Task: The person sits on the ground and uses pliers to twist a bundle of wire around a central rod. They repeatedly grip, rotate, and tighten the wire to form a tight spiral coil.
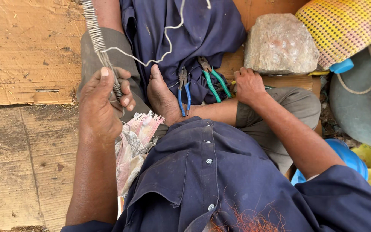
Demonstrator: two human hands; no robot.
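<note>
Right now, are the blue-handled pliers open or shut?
Slightly open. The blue-handled pliers lie on the dark blue cloth beside the foot, their two handles spread apart, no hand on them.

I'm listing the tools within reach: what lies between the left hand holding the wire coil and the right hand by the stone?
In the head view, between the left hand and right hand lie a bare foot, blue-handled pliers and green-handled pliers, on dark blue cloth.

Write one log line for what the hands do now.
left hand: grips wire coil | right hand: by green pliers | blue pliers: idle
</note>
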